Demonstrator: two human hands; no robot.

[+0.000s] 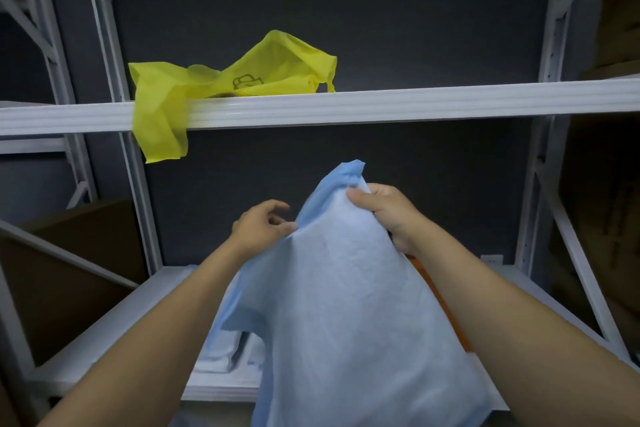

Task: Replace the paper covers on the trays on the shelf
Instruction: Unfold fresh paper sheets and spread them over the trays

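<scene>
Blue paper cover gripped at top by right hand, edge pinched by left hand; opposed pulling could have torn it

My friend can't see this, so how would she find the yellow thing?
Find the white metal shelving rack and follow its upper shelf leftwards. There lies a crumpled thin yellow bag, one corner drooping over the front edge. It is the only yellow thing; the big paper cover held below is pale blue.
</scene>
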